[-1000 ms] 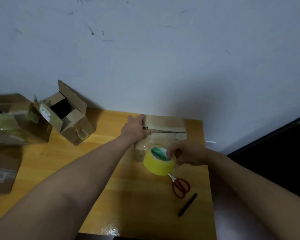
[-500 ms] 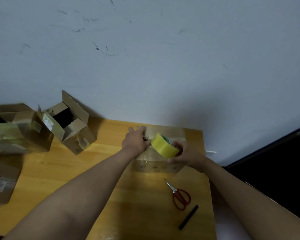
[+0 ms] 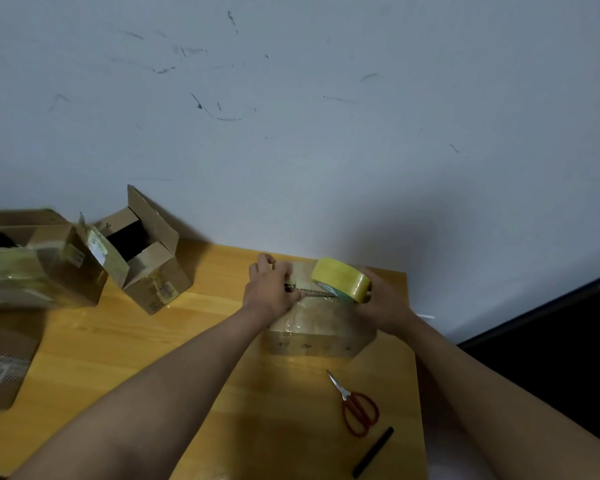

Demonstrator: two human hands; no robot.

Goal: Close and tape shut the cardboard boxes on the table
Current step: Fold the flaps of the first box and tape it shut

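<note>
Nearest, below and right of the grip: a thin black marker [image 3: 373, 452] lying slantwise on the glossy yellow wooden table [image 3: 222, 393], and just beyond it red-handled scissors [image 3: 357, 407], steel blades shut, tips pointing up-left toward the hands. At the grip itself, a squat brown cardboard box [image 3: 321, 327], wrapped in shiny clear film, flaps folded down; its long axis runs left to right, and the seam between flaps shows as a dark corrugated line along that axis. Left hand [image 3: 271, 292] presses on the left end of the lid, fingers curved over the far edge, thumb beside the seam. Right hand [image 3: 383, 304] grips a yellow tape roll [image 3: 342, 278], a fat smooth ring with a green inner core, fingers wrapped round its right side; the roll is tipped, its broad face up and left, sitting over the right end of the seam. Whether a strip is drawn out cannot be told. Left of the grip, well apart: an open box [image 3: 153, 265], flaps up, dark inside, creased and labelled, tilted with a corner toward the viewer. Farther left, a bigger box [image 3: 42, 271] with greenish film and worn tape, and a flat closed box [image 3: 4, 358] at the frame's edge. Beyond all, a scuffed grey-white wall [image 3: 291, 133].
</note>
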